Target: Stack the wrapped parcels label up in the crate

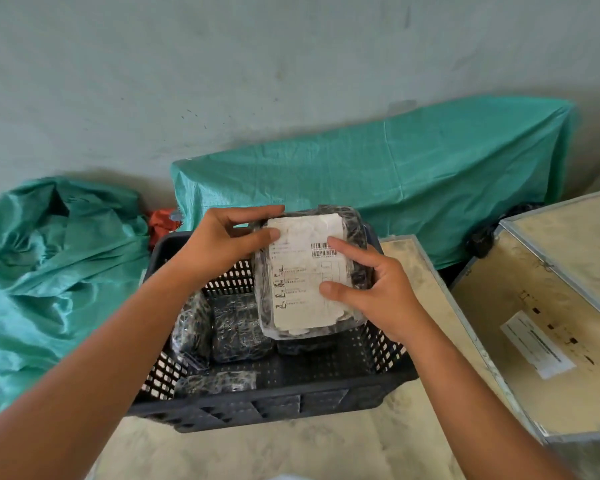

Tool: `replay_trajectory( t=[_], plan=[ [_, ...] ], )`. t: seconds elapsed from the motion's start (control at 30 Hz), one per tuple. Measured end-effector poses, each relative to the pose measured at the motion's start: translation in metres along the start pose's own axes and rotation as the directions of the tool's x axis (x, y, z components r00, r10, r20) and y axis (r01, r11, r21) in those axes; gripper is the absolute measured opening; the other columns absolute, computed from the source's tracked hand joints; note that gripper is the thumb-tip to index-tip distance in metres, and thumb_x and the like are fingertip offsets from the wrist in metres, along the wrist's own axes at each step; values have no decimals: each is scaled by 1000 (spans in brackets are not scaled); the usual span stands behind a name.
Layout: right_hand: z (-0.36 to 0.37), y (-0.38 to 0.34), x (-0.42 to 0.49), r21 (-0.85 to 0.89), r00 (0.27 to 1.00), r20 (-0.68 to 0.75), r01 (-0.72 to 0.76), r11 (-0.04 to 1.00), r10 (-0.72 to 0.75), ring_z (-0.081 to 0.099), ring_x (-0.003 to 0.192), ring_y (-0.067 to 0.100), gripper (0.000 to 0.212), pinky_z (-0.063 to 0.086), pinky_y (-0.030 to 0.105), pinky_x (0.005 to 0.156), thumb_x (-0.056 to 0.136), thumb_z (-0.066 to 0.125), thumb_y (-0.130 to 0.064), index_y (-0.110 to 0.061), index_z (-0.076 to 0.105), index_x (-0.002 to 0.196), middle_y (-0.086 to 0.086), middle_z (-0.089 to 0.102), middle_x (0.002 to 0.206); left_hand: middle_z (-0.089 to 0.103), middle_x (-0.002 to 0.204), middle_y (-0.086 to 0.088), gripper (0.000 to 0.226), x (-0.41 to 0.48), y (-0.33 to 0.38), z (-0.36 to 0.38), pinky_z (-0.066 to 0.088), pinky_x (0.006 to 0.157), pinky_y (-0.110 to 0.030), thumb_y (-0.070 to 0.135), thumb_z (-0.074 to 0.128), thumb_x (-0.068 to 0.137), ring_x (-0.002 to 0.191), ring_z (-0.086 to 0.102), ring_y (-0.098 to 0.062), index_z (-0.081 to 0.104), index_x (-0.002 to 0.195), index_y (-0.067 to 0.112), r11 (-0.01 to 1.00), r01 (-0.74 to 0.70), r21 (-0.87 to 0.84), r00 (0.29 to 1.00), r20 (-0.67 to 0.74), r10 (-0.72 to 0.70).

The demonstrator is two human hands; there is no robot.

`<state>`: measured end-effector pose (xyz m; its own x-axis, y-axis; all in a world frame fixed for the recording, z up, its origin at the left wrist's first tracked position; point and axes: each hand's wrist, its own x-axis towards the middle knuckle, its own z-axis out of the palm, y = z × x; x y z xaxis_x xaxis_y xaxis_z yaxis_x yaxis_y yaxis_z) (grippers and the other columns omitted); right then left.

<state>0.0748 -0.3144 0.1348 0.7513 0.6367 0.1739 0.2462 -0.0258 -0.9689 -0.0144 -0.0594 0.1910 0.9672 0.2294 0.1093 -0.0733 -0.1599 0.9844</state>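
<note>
A black parcel in clear wrap (309, 271), its white label with a barcode facing up, hangs over the far right part of the dark perforated crate (274, 407). My left hand (222, 244) grips its upper left corner and my right hand (371, 289) holds its right side, fingers lying on the label. Down in the crate lie several wrapped dark parcels (239, 327), none with a label showing; one (219, 381) rests by the near wall. The held parcel hides part of the crate floor.
The crate stands on a pale wooden box (291, 452). To the right is another wooden box with metal edging and a white label (534, 344). A green tarp (378, 174) covers something behind, and a crumpled green sack (56, 258) lies at the left against the grey wall.
</note>
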Motion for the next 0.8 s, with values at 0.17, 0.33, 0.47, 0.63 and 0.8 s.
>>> replay_trajectory(
  t=[0.17, 0.33, 0.47, 0.63, 0.8],
  plan=[
    [-6, -4, 12, 174, 998, -38, -38, 984, 46, 55, 134, 4, 72, 46, 46, 111, 58, 95, -39, -41, 72, 126, -15, 64, 138, 46, 148, 27, 57, -7, -11, 8, 21, 120, -35, 42, 74, 83, 148, 19, 3, 56, 137, 49, 986, -69, 154, 996, 67, 60],
    [-8, 7, 25, 379, 986, -31, -138, 915, 161, 62, 126, 7, 72, 56, 44, 99, 54, 96, -23, -37, 75, 122, -16, 69, 131, 29, 161, 18, 87, -16, -42, 27, 33, 117, -49, 52, 76, 81, 150, 26, -11, 25, 151, 57, 989, 20, 146, 983, 179, -46],
    [1, 34, 39, 374, 951, -7, -285, 883, 310, 65, 123, 14, 71, 58, 49, 95, 56, 95, -17, -39, 75, 120, -6, 66, 138, 35, 158, 16, 91, -6, -71, 30, 43, 111, -39, 36, 78, 85, 143, 38, -11, 20, 151, 59, 973, 131, 192, 981, 116, -155],
    [15, 82, 57, 152, 914, 40, -405, 902, 404, 50, 137, 14, 70, 51, 45, 106, 80, 86, -14, -41, 59, 140, -7, 49, 154, 31, 159, 8, 103, 10, -117, 31, 46, 104, -27, 25, 80, 84, 138, 40, -15, 11, 160, 37, 913, 311, 264, 931, 111, -349],
    [24, 116, 82, -56, 869, 124, -476, 878, 479, 54, 130, 16, 81, 61, 34, 90, 89, 78, -10, -45, 40, 152, -5, 38, 160, 31, 158, 3, 109, 26, -156, 37, 53, 77, -10, 20, 81, 84, 125, 46, -13, 4, 161, 31, 874, 407, 265, 889, 104, -446]
  ],
)
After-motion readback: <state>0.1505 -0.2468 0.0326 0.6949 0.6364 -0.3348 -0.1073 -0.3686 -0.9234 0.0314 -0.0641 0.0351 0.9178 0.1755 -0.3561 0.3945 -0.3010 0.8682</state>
